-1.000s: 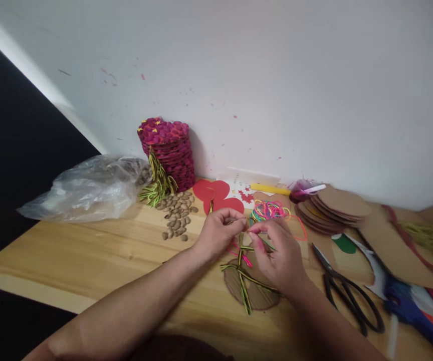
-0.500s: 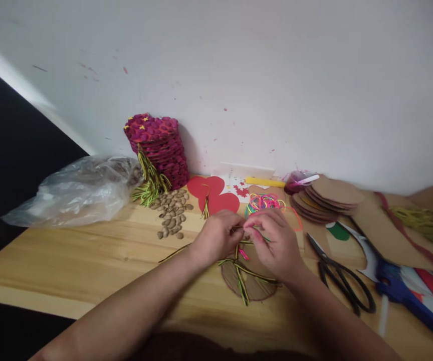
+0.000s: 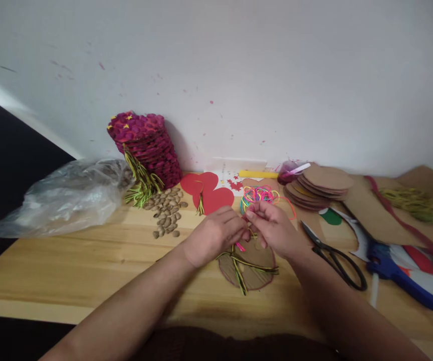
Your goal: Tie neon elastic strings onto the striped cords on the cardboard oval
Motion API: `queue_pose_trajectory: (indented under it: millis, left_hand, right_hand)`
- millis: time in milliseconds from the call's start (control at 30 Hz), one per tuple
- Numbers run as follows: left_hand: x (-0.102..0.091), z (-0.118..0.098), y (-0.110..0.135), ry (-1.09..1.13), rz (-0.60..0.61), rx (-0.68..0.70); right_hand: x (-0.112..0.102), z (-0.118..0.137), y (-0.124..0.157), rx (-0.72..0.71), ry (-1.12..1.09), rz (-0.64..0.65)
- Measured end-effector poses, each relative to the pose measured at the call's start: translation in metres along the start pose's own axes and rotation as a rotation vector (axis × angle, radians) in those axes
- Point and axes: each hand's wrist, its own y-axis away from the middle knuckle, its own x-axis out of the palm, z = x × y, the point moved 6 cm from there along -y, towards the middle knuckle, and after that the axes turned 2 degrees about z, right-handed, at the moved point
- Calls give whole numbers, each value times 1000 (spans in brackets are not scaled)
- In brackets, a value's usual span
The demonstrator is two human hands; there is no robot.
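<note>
In the head view, at the left and front, a slanting table edge, with pale wood on the wooden table (image 3: 69,271) as far as the left forearm (image 3: 137,296); at the back, a white wall (image 3: 239,75) flecked pinkish-red. Tighter room on the right: black scissors (image 3: 333,255) close to the right forearm (image 3: 337,301), then a blue-handled tool (image 3: 397,276) and flat cardboard (image 3: 378,220).

Far left, crumpled on the table, a clear plastic bag (image 3: 62,205) with brownish pieces in its right end. Near it, a knobbly purple cylinder (image 3: 152,150) topped with yellow stars, and in front, loose brown nuts (image 3: 167,210). By the wall, a small cup (image 3: 287,173) of purple, with a white stick (image 3: 301,168) leaning out; just beside it, stacked cardboard discs (image 3: 327,178).

At the centre, left hand (image 3: 220,229) and right hand (image 3: 271,225) nearly touching, fingers closed in a pinch on a thin cord (image 3: 253,232), mostly hidden by the fingers. Beneath and nearer the body, flat on the wood, a round cardboard disc (image 3: 257,281), brown, ribbed and dark-rimmed. Across it, crossing left of its middle, yellow-green and black striped cords (image 3: 239,278), with frayed ends. Just above the crossing, a short bright pink piece (image 3: 240,246). Behind the hands, a multicoloured thread tangle (image 3: 259,194).
</note>
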Motion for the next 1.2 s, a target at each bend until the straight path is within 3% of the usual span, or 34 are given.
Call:
queue_pose_trajectory:
  millis: [133, 300, 367, 667, 933, 1100, 1200]
  left_hand:
    - [2, -5, 1, -123, 57, 68]
    - [0, -4, 0, -173, -25, 45]
    - [0, -4, 0, -174, -28, 50]
    - [-5, -15, 1, -173, -35, 163]
    - [-8, -19, 5, -168, -88, 253]
    - [-5, -14, 5, -101, -105, 199]
    - [-7, -8, 3, 10, -200, 113]
  right_hand:
    - [5, -6, -2, -28, 15, 26]
    - [1, 9, 0, -307, 245, -114]
    - [0, 11, 0, -337, 272, -126]
    - [-7, -3, -8, -146, -73, -137]
    - [10, -11, -5, 64, -403, -23]
    - [14, -21, -4, 200, -472, -4]
    - [9, -16, -5, 148, -502, -33]
